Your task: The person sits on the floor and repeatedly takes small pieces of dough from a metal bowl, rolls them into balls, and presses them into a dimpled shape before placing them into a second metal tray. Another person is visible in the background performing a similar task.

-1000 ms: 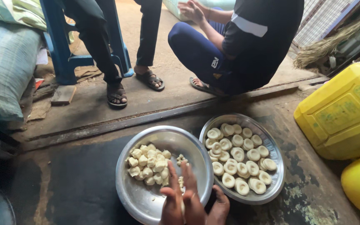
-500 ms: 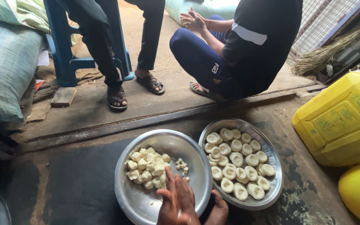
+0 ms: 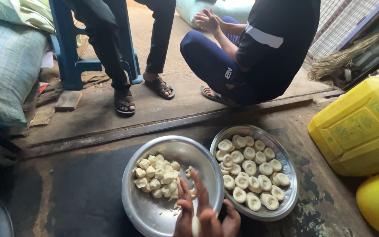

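Hands: pressed together, palm against palm, low over the near rim of the left bowl; left hand (image 3: 185,215) and right hand (image 3: 222,219) clamped on a small pale dough piece (image 3: 195,226), only its edge showing between the palms.
Left bowl (image 3: 154,215): round steel, on the dark floor (image 3: 75,193); heap of rough dough lumps (image 3: 156,175) on its far left side, a few crumbs near the hands.
Right tray (image 3: 286,193): steel, touching the bowl's right rim; filled with shaped pieces (image 3: 251,173), flat and dented, in close rows.
Good shaping: probably even pressure of both palms, kept above the bowl so that crumbs fall inside.
Placing: likely best in the free gap at the tray's near edge, without crushing neighbours.
Nearby: yellow jerrycan (image 3: 356,127) at right; another person (image 3: 251,48) crouching beyond the doorstep, well apart.
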